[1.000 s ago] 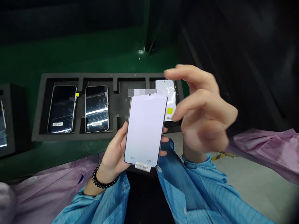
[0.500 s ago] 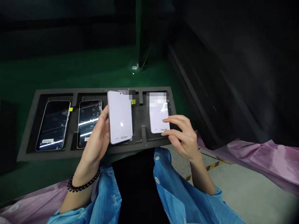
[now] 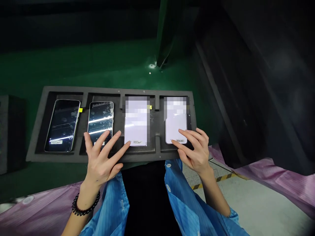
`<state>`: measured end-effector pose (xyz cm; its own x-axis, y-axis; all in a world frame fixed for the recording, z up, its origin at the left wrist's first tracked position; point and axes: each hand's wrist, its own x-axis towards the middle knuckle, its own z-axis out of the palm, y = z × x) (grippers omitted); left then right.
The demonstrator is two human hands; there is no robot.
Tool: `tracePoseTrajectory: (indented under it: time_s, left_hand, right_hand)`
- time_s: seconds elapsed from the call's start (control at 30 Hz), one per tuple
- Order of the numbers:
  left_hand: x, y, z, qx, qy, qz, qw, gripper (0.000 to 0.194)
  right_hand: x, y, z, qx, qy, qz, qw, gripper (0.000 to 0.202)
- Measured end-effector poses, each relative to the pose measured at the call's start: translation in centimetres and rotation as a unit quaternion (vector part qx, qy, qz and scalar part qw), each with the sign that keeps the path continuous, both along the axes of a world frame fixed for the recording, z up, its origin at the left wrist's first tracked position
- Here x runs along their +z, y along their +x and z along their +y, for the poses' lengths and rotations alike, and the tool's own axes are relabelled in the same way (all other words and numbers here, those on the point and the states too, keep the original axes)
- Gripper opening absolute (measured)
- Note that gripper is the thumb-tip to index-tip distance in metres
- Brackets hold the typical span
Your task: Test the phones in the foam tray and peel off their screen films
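Pale floor point(image 3: 248, 200) and striped tape point(image 3: 225, 177) show at the near right, past the blue right sleeve point(image 3: 211, 218). Pink cloth lies at both sides, on the left point(image 3: 49, 206) and on the right point(image 3: 262, 168).

The left hand point(image 3: 98, 167), a black coiled band point(image 3: 80, 212) on its wrist, is spread wide and grips nothing. Its index fingertip meets the lower left corner of the 3rd phone point(image 3: 135, 132), counting from the left; 2 other fingertips reach over the 2nd phone point(image 3: 100, 113), but I cannot tell if they touch it. The right hand point(image 3: 197, 152) is loosely open, fingers bent, with nothing in its grasp; 2 fingertips are at the lower screen of the 4th phone point(image 3: 172, 126), contact likely but hard to confirm.

All 4 phones lie face up in separate bays of the dark foam tray point(image 3: 38, 124). The 3rd and 4th screens glow whitish; the 1st phone point(image 3: 62, 126) and the 2nd are dark and streaked with reflections. Each looks light, rigid and slick, with glass that could crack or smudge. The long side edges seem the best hold, 1 edge to the thumb, the other to the fingers.

Behind the tray, the green worktop point(image 3: 98, 65) runs back to a green post point(image 3: 164, 32).
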<state>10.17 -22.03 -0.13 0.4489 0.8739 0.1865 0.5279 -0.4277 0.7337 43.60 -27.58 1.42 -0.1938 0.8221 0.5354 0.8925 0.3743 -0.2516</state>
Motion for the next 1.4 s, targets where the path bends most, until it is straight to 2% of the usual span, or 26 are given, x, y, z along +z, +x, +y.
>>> tracePoseTrajectory:
  time_s: [0.13,0.3,0.47,0.53,0.63,0.7,0.9,0.97,1.07,1.13,1.27,1.4]
  left_hand:
    - [0.4,0.5,0.3,0.014,-0.031,0.015,0.999,0.048]
    - [0.2,0.2,0.2,0.017,0.045,0.011,0.999,0.061]
    - [0.0,0.0,0.2,-0.03,-0.006,0.011,0.999,0.056]
    - [0.1,0.1,0.3,-0.043,0.023,0.032,0.998,0.055]
    - [0.4,0.5,0.3,-0.024,0.092,0.045,0.994,0.058]
    - [0.4,0.6,0.2,-0.016,0.107,0.052,0.993,0.059]
    - [0.6,0.5,0.3,-0.022,0.096,0.062,0.993,0.059]
    - [0.6,0.5,0.5,-0.041,0.121,0.088,0.988,0.057]
    - [0.7,0.8,0.8,-0.06,0.2,0.138,0.968,0.056]
    - [0.7,0.9,0.9,-0.047,0.236,0.143,0.96,0.059]
    - [0.8,1.0,0.9,-0.044,0.258,0.138,0.955,0.059]
    - [0.9,0.9,1.0,-0.068,0.26,0.156,0.95,0.056]
  right_hand:
    - [0.2,0.0,0.1,0.006,-0.037,-0.018,0.999,0.029]
    - [0.2,0.2,0.0,0.001,-0.026,-0.01,1.0,0.034]
    - [0.1,0.2,-0.1,0.011,-0.064,0.002,0.998,0.032]
    - [0.2,0.2,-0.1,0.006,-0.066,0.008,0.998,0.037]
    - [0.2,0.2,-0.1,0.003,-0.058,0.016,0.998,0.05]
    - [0.1,0.3,-0.1,0.006,-0.055,0.016,0.998,0.054]
    - [0.1,0.4,-0.1,0.02,-0.055,-0.008,0.998,0.035]
    - [0.1,0.4,-0.2,0.03,-0.067,-0.01,0.997,0.029]
    - [0.0,0.4,-0.2,0.029,-0.077,-0.008,0.997,0.032]
    - [-0.1,0.4,-0.2,0.022,-0.066,0.0,0.998,0.039]
    - [-0.2,0.4,-0.2,0.018,-0.05,0.006,0.999,0.044]
    - [0.0,0.4,-0.1,0.035,-0.066,-0.012,0.997,0.031]
